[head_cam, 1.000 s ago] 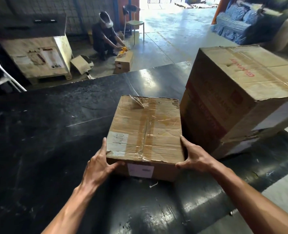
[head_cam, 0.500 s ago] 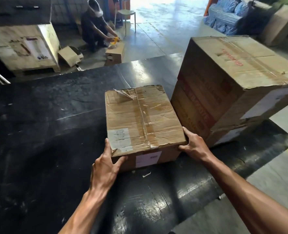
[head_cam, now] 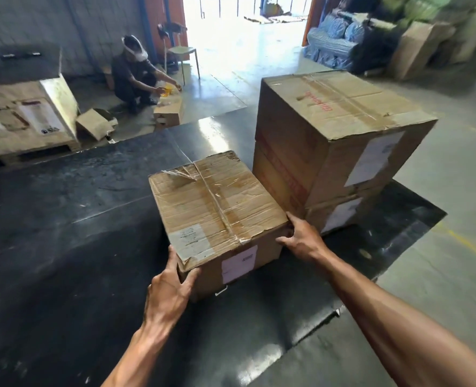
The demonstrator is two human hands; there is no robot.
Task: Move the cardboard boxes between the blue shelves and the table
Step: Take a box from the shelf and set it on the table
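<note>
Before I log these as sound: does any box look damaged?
Yes. The small box, held by the left hand and right hand, has loose tape peeling at its far top edge, a torn near-left corner and creased flaps. The upper big box is dented on top.

Small box (head_cam: 217, 208) lies on the desk (head_cam: 63, 247) near its right edge. Two stacked boxes (head_cam: 334, 146) stand just right of and behind it, toward the desk's far right corner, upper on lower.
</note>
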